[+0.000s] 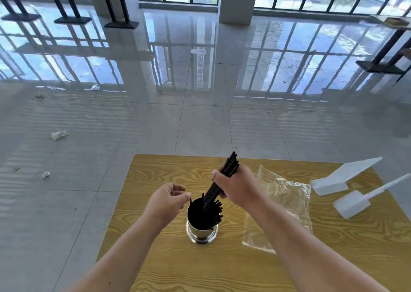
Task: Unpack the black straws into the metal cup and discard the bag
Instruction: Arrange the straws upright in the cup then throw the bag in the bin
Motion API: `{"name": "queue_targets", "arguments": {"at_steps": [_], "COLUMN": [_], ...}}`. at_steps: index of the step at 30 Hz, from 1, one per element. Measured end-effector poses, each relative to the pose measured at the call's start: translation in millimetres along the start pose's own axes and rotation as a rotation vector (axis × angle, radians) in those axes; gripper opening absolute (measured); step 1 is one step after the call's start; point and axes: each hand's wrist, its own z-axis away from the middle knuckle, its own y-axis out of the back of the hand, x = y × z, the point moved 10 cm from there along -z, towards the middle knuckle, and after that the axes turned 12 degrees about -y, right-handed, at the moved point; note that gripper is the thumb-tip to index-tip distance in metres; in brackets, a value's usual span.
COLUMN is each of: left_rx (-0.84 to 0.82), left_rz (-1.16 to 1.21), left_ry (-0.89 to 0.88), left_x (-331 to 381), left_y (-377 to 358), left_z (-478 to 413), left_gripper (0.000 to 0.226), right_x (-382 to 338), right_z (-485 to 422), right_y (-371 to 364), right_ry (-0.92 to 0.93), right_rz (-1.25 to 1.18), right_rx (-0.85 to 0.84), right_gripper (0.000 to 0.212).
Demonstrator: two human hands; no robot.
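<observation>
Right hand [235,186] is gripping straws [224,176] tilted into cup [201,229]; left hand [168,200], fingers loosely open, is not bracing it. Cup may tip.

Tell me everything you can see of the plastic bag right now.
The plastic bag is clear, thin and crinkled, lying flat and apparently empty on the wooden table, right of the metal cup. The right forearm crosses above its near left part. No hand holds it; whether the arm touches it cannot be told.

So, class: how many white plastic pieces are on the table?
2. The larger white piece lies at the table's far right corner; the smaller one lies just nearer, at the right edge.
</observation>
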Motion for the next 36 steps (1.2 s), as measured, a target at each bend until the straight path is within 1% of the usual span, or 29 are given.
{"name": "queue_targets", "arguments": {"at_steps": [3, 5, 7, 9, 11, 12, 15, 17, 18, 20, 22, 25, 27, 30, 34, 36], "left_rx": [-0.002, -0.014, -0.027, -0.049, -0.099, -0.135, -0.274, -0.362, -0.394, -0.437, -0.447, -0.426, -0.393, -0.319, -0.301, -0.306], "left_rz": [-0.131, -0.239, -0.339, -0.391, -0.417, -0.418, -0.455, -0.514, -0.541, -0.59, -0.632, -0.687, -0.784, -0.927, -0.969, -0.929], "left_ry": [-0.042, -0.081, -0.112, -0.138, -0.16, -0.162, -0.165, -0.178, -0.178, -0.181, -0.211, -0.293, -0.39, -0.507, -0.542, -0.504], "left_x": [-5, -3, -1, 0, 0, 0, -4, -8, -10, -15, -15, -5, 8, 28, 42, 43], "left_y": [3, 4, 3, -1, -9, -15, -39, -55, -61, -72, -81, -92, -99, -103, -105, -102], "left_z": [-1, 0, 0, -1, -2, -2, 0, 3, 4, 6, 7, 7, 7, 7, 5, 3], "left_gripper": [0.019, 0.021, 0.025, 0.034, 0.049, 0.061, 0.107, 0.131, 0.139, 0.146, 0.145, 0.138, 0.119, 0.081, 0.04, 0.029], "right_x": [4, 14, 27, 33, 39, 43, 58, 73, 83, 102, 117, 125, 125, 129, 136, 136], "right_z": [2, 1, 1, 2, 1, 0, -3, -2, -1, 1, 4, 9, 11, 11, 9, 8], "right_y": [-19, -30, -43, -49, -42, -34, -18, -17, -18, -25, -34, -45, -48, -43, -32, -29], "right_ry": [0.031, 0.007, -0.028, -0.001, 0.016, 0.009, -0.037, -0.096, -0.133, -0.216, -0.293, -0.34, -0.339, -0.339, -0.346, -0.341], "right_rz": [0.075, 0.058, 0.059, 0.125, 0.128, 0.1, 0.046, 0.066, 0.085, 0.081, 0.027, -0.101, -0.151, -0.152, -0.164, -0.158], "right_rx": [-0.026, -0.046, -0.08, -0.088, -0.045, -0.015, 0.027, 0.014, 0.002, -0.052, -0.121, -0.213, -0.244, -0.23, -0.203, -0.195], "right_gripper": [0.047, 0.045, 0.035, 0.023, 0.022, 0.022, 0.015, 0.013, 0.014, 0.018, 0.021, 0.022, 0.02, 0.016, 0.014, 0.014]}}
